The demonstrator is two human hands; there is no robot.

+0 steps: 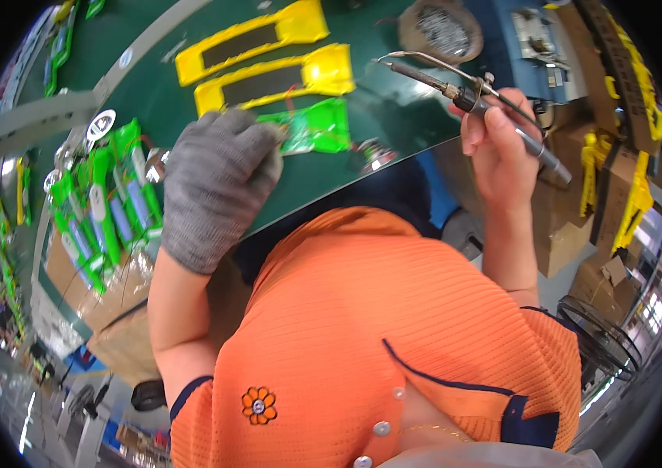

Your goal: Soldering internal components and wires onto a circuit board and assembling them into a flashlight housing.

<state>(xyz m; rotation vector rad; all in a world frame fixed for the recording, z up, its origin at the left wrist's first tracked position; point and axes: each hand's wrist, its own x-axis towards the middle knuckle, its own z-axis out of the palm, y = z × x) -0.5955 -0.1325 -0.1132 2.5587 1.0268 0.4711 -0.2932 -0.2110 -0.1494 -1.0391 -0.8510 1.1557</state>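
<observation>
My left hand (221, 183), in a grey knitted glove, is closed at the left end of a bright green plastic casing (323, 127) with a small red wire beside it. The glove hides that end and the fingertips. Raised at the right, my bare right hand (500, 144) grips a soldering iron (422, 76) by its dark handle. A thin curved metal feed tube (438, 61) is clamped along the iron. Its tip points up-left, in the air apart from the casing. Beyond the casing lie two yellow casings (272, 84), each with a black strip.
Several green casings with blue cylindrical cells (122, 217) are piled at the left. A round container (405, 33) of small metal pieces stands at the far right of the green table (393, 117). Cardboard boxes (557, 234) and a fan (598, 331) are at the right.
</observation>
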